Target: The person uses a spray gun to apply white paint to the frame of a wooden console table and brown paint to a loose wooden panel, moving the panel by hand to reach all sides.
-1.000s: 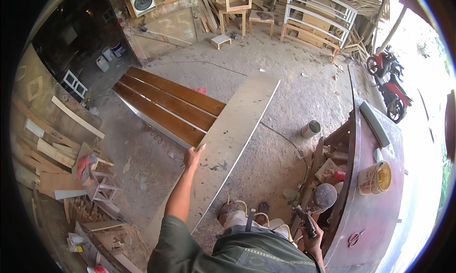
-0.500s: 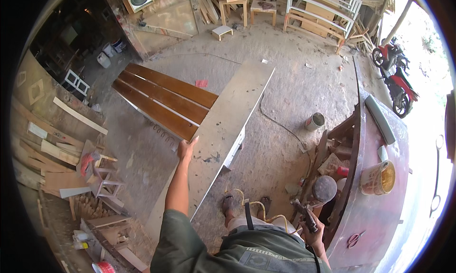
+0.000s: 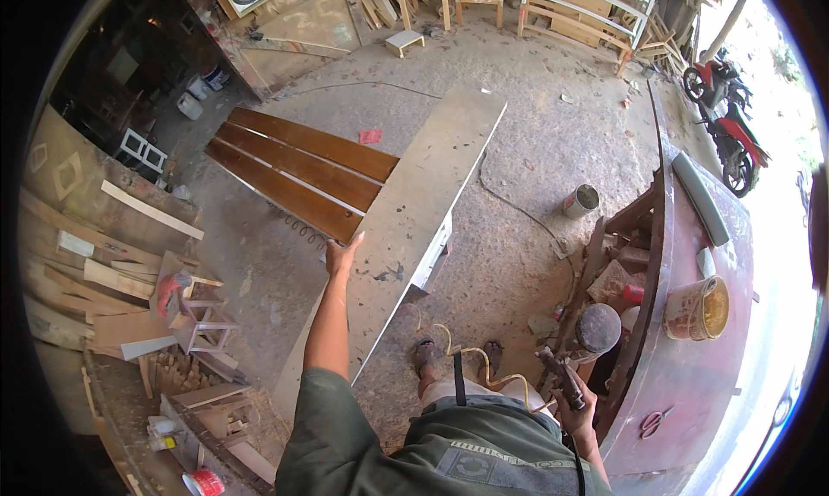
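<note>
With the thumb on its top face, my left hand [image 3: 343,256] grips the left edge of a long pale board [image 3: 432,172], which is spotted with dark marks. The board lies across one end of several glossy brown wooden slats [image 3: 302,175]. Its fingers are partly hidden beneath the board's edge. Low on the right, my right hand [image 3: 580,411] is closed around a dark spray gun [image 3: 563,382]. A yellow hose [image 3: 473,351] curls across in front of my body near the gun.
On the right, a reddish table [image 3: 665,375] carries a stained bucket [image 3: 685,313], red-handled scissors [image 3: 654,422] and a grey roll [image 3: 701,201]. An open can [image 3: 581,202] and a cable [image 3: 524,213] are on the floor. Wood scraps [image 3: 121,284] lean at left.
The view has shifted a little, so most things sit slightly higher in the picture. Both hands keep their holds on the board and the spray gun.
</note>
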`<state>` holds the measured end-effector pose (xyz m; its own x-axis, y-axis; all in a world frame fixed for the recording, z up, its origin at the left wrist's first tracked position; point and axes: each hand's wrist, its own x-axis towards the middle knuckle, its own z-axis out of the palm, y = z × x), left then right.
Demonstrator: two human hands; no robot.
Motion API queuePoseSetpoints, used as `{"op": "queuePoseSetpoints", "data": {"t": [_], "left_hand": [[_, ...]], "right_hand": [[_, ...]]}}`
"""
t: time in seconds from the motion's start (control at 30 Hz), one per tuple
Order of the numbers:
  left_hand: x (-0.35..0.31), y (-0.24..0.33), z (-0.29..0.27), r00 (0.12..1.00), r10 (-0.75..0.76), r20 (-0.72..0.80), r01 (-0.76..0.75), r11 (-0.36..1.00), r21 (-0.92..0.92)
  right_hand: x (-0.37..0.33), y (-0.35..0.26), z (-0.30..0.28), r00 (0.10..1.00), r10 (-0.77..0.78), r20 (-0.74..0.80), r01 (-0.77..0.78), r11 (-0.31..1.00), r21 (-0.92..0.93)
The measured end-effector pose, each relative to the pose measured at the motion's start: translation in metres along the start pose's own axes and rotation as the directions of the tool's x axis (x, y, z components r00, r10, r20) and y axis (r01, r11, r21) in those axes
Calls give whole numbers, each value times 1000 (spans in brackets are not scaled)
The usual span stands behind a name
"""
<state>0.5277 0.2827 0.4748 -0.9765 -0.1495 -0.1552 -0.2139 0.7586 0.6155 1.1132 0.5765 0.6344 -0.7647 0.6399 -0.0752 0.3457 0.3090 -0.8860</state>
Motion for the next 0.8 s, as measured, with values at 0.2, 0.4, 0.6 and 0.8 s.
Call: {"op": "queuePoseSetpoints", "data": {"t": [0.2, 0.4, 0.6, 0.8], "left_hand": [[-2, 11, -7, 998, -25, 58, 23, 999, 25], [-10, 14, -11, 1000, 19, -14, -17, 992, 129], [-122, 88, -52, 690, 588, -422, -566, 802, 192], [-319, 8, 18, 607, 764, 221, -765, 636, -100]], "right_hand": [[2, -6, -2, 999, -19, 30, 18, 1000, 21], [4, 1, -8, 993, -110, 39, 112, 992, -51], [1, -18, -10, 974, 217, 59, -223, 963, 154], [4, 4, -9, 971, 236, 45, -240, 951, 193]]}}
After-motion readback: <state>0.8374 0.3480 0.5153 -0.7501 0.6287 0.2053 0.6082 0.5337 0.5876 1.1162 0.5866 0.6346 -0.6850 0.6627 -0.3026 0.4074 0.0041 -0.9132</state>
